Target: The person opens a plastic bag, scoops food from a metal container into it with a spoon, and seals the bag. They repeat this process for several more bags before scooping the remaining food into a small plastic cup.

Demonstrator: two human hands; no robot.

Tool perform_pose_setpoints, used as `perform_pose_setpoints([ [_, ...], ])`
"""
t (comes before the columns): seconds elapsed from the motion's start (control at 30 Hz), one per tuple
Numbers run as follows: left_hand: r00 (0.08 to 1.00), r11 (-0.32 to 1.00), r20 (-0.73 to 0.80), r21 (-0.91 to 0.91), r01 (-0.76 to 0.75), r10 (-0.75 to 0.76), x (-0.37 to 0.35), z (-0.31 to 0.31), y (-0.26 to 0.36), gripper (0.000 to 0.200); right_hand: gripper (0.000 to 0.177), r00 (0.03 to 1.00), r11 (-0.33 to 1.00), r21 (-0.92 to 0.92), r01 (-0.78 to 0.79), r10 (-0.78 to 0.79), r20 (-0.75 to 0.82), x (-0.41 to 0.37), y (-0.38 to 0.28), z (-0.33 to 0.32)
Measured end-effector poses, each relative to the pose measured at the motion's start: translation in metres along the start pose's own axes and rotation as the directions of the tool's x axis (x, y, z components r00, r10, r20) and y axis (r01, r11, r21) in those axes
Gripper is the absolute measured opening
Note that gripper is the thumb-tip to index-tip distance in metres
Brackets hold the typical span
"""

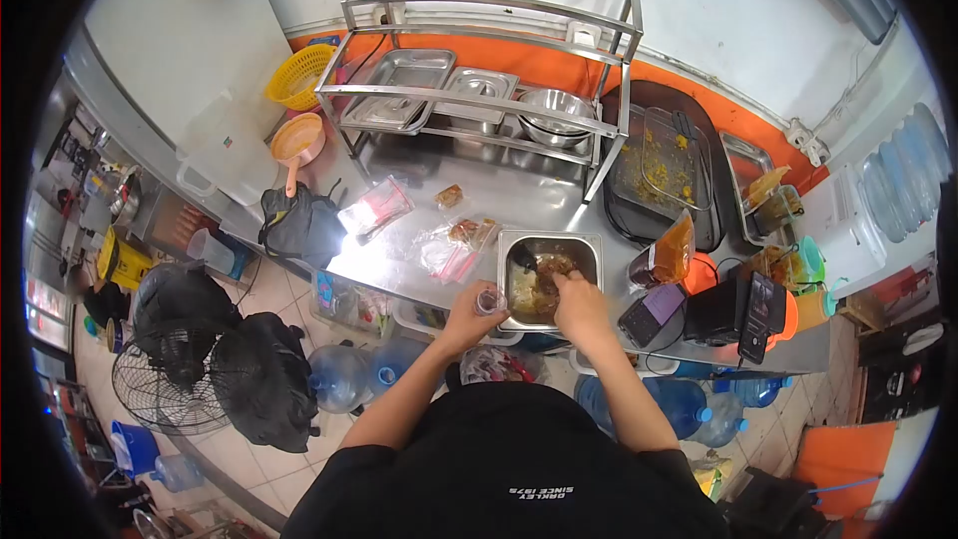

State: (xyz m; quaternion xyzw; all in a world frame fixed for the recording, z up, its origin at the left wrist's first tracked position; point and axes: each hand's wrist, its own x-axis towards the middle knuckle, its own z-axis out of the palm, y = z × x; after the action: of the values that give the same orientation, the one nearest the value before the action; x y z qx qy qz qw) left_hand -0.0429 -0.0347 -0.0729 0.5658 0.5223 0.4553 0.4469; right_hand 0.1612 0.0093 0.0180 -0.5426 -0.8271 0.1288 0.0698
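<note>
My left hand (467,317) is closed round a small clear cup (488,300), held at the left front corner of a steel food pan (596,252). My right hand (579,301) reaches over the pan's right side. Its fingers are bent down into brown, wet-looking food (552,274), and what they grip is hidden. A dark utensil end (523,257) lies in the pan's left part. Left of the pan are clear plastic bags (454,250) with reddish contents and a small brown packet (449,197).
A steel rack (489,100) holding pans and bowls stands behind. Right of the pan are a bag of orange sauce (671,252), a purple device (654,314), a propped phone (761,314) and a black tray (649,175). A black bag (299,225) sits at left.
</note>
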Motion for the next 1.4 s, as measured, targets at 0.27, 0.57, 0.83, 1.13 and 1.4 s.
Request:
perform_pose_setpoints([
  [0.27, 0.991, 0.998, -0.128, 0.041, -0.04, 0.045, -0.012, 0.021, 0.0, 0.035, 0.03, 0.988, 0.988, 0.023, -0.156, 0.155, 0.014, -0.014, 0.011, -0.001],
  [0.57, 0.979, 0.995, -0.185, -0.027, -0.098, 0.091, -0.016, 0.032, -0.006, 0.032, 0.022, 0.976, 0.988, 0.037, -0.147, 0.139, 0.167, -0.032, 0.008, -0.006],
  [0.83, 0.978, 0.995, -0.189, -0.006, -0.096, 0.093, -0.017, 0.034, -0.004, 0.031, 0.017, 0.981, 0.986, -0.005, -0.17, 0.169, 0.091, -0.038, 0.008, -0.004],
  [1.13, 0.983, 0.995, -0.152, 0.025, -0.097, 0.1, -0.022, 0.032, 0.004, 0.031, 0.016, 0.977, 0.982, 0.002, -0.188, 0.187, 0.099, -0.038, 0.006, -0.014],
  [1.4, 0.98, 0.984, -0.134, 0.117, -0.132, 0.147, -0.022, 0.029, 0.009, 0.028, 0.015, 0.982, 0.984, 0.036, -0.177, 0.174, 0.078, -0.036, 0.005, -0.006],
])
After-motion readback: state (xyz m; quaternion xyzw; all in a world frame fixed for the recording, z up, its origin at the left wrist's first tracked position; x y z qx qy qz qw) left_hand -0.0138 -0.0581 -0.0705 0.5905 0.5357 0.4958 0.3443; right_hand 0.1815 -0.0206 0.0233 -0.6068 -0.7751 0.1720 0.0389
